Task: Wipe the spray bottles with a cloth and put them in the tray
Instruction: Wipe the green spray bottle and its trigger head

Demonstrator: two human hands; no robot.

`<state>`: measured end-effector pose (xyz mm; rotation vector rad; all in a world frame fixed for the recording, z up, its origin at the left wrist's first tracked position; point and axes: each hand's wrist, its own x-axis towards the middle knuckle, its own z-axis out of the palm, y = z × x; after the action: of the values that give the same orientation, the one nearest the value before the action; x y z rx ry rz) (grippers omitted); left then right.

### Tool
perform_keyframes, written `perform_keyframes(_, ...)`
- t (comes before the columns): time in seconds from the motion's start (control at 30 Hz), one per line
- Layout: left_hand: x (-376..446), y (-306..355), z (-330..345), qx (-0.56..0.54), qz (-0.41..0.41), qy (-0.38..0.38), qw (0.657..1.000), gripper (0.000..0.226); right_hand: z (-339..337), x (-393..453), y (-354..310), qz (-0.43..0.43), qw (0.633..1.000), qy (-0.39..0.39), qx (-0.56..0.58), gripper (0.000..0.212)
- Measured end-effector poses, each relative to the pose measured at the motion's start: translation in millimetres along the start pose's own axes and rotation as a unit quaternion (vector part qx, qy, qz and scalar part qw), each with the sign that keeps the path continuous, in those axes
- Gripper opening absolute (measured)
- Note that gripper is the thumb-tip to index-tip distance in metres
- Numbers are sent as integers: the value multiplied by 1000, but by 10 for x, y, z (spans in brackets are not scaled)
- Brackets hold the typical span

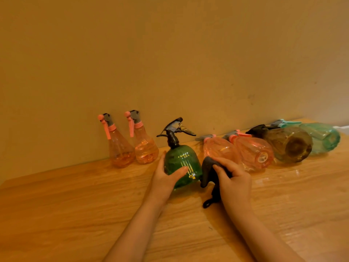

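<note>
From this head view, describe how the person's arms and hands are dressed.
Both forearms are bare as far as the frame's bottom edge: no sleeves or cuffs show. The left hand and right hand wear no gloves. No rings, watch, bracelets or markings are visible on either.

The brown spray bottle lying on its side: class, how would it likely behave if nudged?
The brown spray bottle lies on its rounded side, so it would probably roll, though the teal bottle close beside it may stop it. It looks empty and thin-walled, so likely light. Its trigger head could catch the table.
</note>
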<state>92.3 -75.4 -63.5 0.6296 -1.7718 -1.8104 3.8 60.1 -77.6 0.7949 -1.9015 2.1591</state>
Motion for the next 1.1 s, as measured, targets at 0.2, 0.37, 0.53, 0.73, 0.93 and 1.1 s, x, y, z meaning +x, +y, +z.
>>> perform_keyframes(0.2, 46, -41, 9, 9, 33, -48, 998, 101, 46, -30, 50, -37, 997, -50, -38, 34)
perform_keyframes(0.37, 60, -81, 8, 0, 21, -48, 999, 104, 14, -11, 17, -54, 996, -28, -63, 39)
perform_keyframes(0.53, 57, -72, 30, -14, -5, -67, 998, 100, -94, 80, -9, -39, 995, 76, -47, 34)
perform_keyframes(0.73, 24, -34, 66, -9, -33, -102, 994, 98, -57, 30, 9, -73, 993, 32, -86, 33)
perform_keyframes(0.93, -18, -131, 147, 78, 15, -31, 996, 81, 3, -22, 26, -79, 993, -11, -88, 36)
perform_keyframes(1.1, -14, -69, 133, 36, 43, -6, 998, 60, 56, -81, 19, -101, 989, -47, -97, 37)
